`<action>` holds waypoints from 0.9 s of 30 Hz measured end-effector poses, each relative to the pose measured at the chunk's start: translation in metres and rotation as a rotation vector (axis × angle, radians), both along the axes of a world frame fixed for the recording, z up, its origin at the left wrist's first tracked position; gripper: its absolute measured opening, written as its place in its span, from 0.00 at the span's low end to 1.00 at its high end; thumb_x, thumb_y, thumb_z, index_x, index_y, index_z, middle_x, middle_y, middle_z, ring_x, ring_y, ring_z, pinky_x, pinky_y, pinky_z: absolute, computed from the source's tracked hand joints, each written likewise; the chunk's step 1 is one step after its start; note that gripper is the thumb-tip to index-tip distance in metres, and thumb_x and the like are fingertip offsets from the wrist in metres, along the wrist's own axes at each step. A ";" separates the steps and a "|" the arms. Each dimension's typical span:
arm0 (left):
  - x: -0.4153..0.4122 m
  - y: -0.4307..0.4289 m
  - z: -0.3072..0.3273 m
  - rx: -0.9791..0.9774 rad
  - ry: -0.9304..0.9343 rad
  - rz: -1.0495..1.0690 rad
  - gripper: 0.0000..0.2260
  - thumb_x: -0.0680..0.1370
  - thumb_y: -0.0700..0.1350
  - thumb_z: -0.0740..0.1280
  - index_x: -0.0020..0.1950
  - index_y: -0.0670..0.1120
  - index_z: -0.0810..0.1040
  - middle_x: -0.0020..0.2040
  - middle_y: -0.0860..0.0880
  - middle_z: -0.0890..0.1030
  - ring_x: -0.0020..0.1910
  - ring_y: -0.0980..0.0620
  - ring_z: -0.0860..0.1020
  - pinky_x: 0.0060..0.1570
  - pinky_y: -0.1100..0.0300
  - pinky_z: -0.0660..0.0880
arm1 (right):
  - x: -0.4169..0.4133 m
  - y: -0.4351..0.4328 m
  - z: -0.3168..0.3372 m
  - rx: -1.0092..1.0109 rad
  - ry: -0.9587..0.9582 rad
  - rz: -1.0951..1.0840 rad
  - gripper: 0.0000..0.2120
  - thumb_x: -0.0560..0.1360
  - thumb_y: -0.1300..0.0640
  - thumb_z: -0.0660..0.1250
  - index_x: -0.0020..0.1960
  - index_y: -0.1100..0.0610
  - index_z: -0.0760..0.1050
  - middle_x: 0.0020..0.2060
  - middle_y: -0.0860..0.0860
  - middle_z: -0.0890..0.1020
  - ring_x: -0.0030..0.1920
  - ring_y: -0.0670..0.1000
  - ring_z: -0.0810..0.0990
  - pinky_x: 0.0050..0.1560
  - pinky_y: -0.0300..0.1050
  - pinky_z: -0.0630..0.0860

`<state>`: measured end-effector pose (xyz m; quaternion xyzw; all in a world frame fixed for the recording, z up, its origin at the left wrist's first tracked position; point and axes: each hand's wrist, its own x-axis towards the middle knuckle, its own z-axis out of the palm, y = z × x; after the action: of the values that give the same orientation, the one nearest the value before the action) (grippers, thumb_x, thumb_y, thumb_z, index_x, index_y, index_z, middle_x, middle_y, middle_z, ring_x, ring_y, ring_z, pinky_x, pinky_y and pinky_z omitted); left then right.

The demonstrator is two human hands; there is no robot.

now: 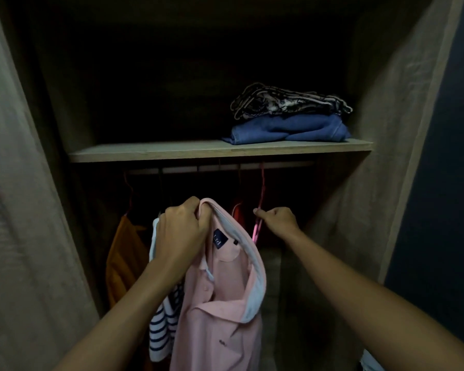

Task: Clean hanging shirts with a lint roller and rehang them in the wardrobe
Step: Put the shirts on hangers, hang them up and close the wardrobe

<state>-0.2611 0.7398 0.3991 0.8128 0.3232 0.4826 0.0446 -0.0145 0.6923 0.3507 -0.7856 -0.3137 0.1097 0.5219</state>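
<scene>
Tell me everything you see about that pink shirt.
The pink shirt is a polo of knit-looking cloth, with a white-lined collar, a navy neck label, a button placket and a small dark chest logo. It hangs limp before the wardrobe, gripped at the collar by the left hand, a striped shirt beside it.

Inside the dim wardrobe (381, 108), the left hand (182, 234) grips the collar of a pink polo shirt (220, 303), while the right hand (277, 219) pinches a pink hanger (262, 188) hooked on the rail (198, 169). An orange shirt (123, 258) hangs at left, with a striped shirt (162, 319) just behind the pink one. On the shelf (156, 152) above, a patterned garment (287, 101) lies on a folded blue garment (287, 129).
</scene>
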 end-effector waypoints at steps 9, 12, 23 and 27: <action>-0.001 0.019 -0.008 0.030 0.050 -0.017 0.13 0.81 0.50 0.60 0.39 0.47 0.77 0.29 0.49 0.76 0.30 0.47 0.77 0.31 0.57 0.63 | 0.011 0.032 -0.007 0.063 0.035 -0.019 0.08 0.74 0.58 0.73 0.37 0.59 0.80 0.37 0.55 0.83 0.42 0.53 0.82 0.49 0.48 0.78; -0.001 0.017 -0.007 -0.005 0.046 -0.014 0.14 0.81 0.49 0.62 0.37 0.48 0.74 0.28 0.51 0.74 0.30 0.48 0.76 0.31 0.57 0.62 | 0.004 0.018 0.004 0.150 0.041 -0.020 0.06 0.75 0.59 0.71 0.42 0.62 0.81 0.37 0.55 0.83 0.39 0.51 0.80 0.44 0.44 0.75; -0.004 -0.020 0.005 -0.092 0.006 -0.159 0.15 0.79 0.50 0.61 0.33 0.48 0.72 0.29 0.52 0.74 0.30 0.52 0.74 0.29 0.59 0.65 | -0.040 -0.107 0.004 0.168 -0.040 0.005 0.05 0.75 0.62 0.71 0.41 0.64 0.81 0.20 0.45 0.71 0.19 0.41 0.67 0.25 0.36 0.66; -0.001 -0.040 0.009 -0.117 0.001 -0.202 0.16 0.76 0.54 0.58 0.32 0.47 0.68 0.31 0.47 0.76 0.34 0.41 0.76 0.34 0.52 0.72 | -0.069 -0.167 0.003 0.180 -0.096 0.051 0.03 0.74 0.63 0.72 0.44 0.62 0.82 0.27 0.49 0.75 0.27 0.45 0.70 0.30 0.40 0.68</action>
<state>-0.2626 0.6993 0.4081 0.8376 0.2671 0.4554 0.1403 -0.0840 0.5251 0.3536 -0.7317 -0.3670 0.0565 0.5717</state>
